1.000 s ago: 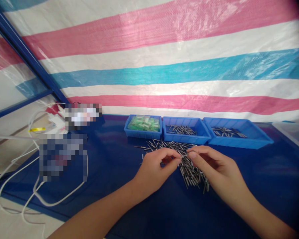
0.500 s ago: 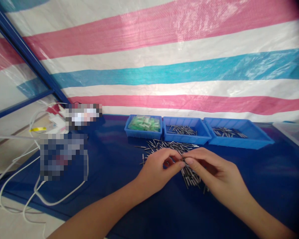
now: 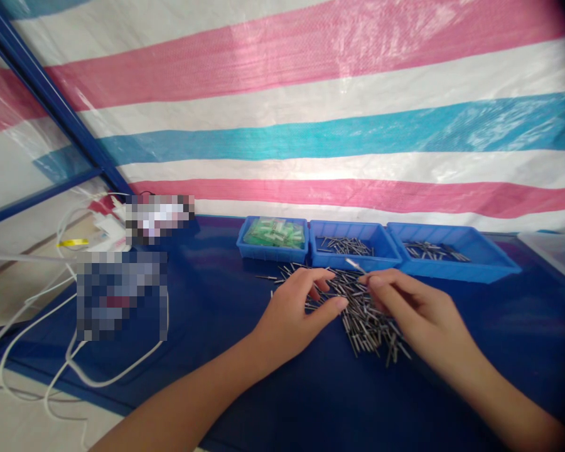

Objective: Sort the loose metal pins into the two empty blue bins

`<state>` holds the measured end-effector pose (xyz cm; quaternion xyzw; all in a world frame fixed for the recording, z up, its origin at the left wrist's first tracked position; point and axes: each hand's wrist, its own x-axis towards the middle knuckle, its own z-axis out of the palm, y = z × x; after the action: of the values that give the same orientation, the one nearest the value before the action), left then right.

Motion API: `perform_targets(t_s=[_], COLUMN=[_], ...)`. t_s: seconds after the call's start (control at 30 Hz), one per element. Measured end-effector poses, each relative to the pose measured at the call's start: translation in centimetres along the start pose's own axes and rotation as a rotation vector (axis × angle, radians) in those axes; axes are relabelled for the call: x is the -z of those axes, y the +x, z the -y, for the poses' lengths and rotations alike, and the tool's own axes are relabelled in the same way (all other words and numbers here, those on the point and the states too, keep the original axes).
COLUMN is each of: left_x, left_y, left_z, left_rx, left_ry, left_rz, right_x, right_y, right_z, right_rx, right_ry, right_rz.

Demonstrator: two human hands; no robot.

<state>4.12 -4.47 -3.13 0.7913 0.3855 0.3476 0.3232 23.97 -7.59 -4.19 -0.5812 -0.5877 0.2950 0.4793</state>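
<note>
My right hand (image 3: 412, 307) pinches a slim metal pin (image 3: 355, 266) between thumb and fingertips; its silvery end sticks out up and to the left. My left hand (image 3: 294, 307) is open, thumb apart from the curled fingers, with nothing visible between them. Beneath and between both hands spreads a loose pile of similar slim metal pins (image 3: 370, 326), dark and silver, on the blue tabletop (image 3: 292, 402). Part of the pile is hidden by my hands.
Behind the pile stand three blue bins in a row: one with green-and-clear packets (image 3: 275, 233), a middle bin (image 3: 358, 260) and a right bin (image 3: 489, 267) with metal pins. White cables (image 3: 108, 383) and blurred-out items lie left. A translucent container (image 3: 555, 257) sits far right.
My hands have come apart. The left has opened and let go, while the right has moved slightly right and up with the metal pin, whose silvery end now shows.
</note>
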Motion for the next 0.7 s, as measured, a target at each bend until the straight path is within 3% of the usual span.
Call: perform_targets(t_s=[0.1,0.2,0.4,0.57,0.7], left_x=[0.2,0.4,0.1,0.0,-0.1], left_y=[0.1,0.1,0.0,0.1,0.2], left_z=[0.4,0.9,1.7,2.1,2.1], left_rx=[-0.070,-0.093,-0.113,-0.144,-0.185], left_ry=[0.203,0.427,0.633,0.691,0.720], left_rz=[0.050,0.114,0.228,0.223,0.215], right_x=[1.4,3.4,5.7,4.0,2.4], right_y=[1.3,2.6,3.8,3.2,2.1], right_z=[-0.7,-1.5,-3.3,-2.0,-1.4], right_rx=[-0.184,-0.272,-0.336,-0.387,-0.305], right_ry=[0.284,0.495,0.542,0.588,0.441], right_rz=[-0.241,-0.364,-0.323,-0.286,-0.228])
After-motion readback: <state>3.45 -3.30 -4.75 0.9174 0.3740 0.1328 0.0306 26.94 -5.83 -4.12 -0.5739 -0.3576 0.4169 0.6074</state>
